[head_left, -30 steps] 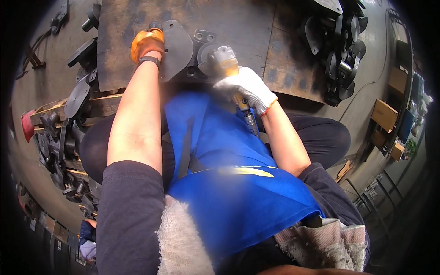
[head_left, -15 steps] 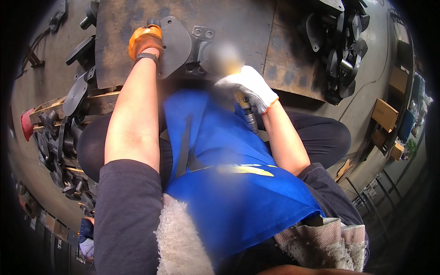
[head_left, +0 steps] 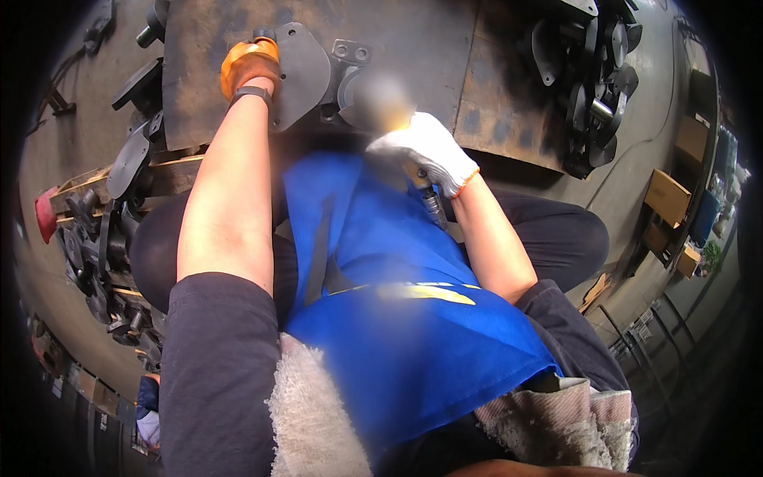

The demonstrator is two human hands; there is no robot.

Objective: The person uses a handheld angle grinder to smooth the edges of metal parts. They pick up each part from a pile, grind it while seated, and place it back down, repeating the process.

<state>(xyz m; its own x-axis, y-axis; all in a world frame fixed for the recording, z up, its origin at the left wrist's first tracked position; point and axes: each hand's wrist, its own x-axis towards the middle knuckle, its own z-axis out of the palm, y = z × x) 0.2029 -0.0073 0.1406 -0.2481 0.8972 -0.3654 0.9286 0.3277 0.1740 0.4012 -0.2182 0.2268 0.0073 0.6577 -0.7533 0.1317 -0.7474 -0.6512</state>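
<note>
Clasping a dark metal part [head_left: 302, 75] by its stub, the orange-gloved left hand [head_left: 249, 67] has its fingers curled tight. The part lies at the tabletop's [head_left: 505, 119] near edge. White-gloved right-hand fingers [head_left: 425, 131] wrap a power tool [head_left: 421, 176], its head blurred. Yellow marking [head_left: 433, 295] on the blue apron [head_left: 461, 358] is too smeared to read.

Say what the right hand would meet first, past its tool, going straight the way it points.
Past the power tool, the right hand would probably meet the dark bracket with holes first; blur there leaves the depth unclear.
</note>
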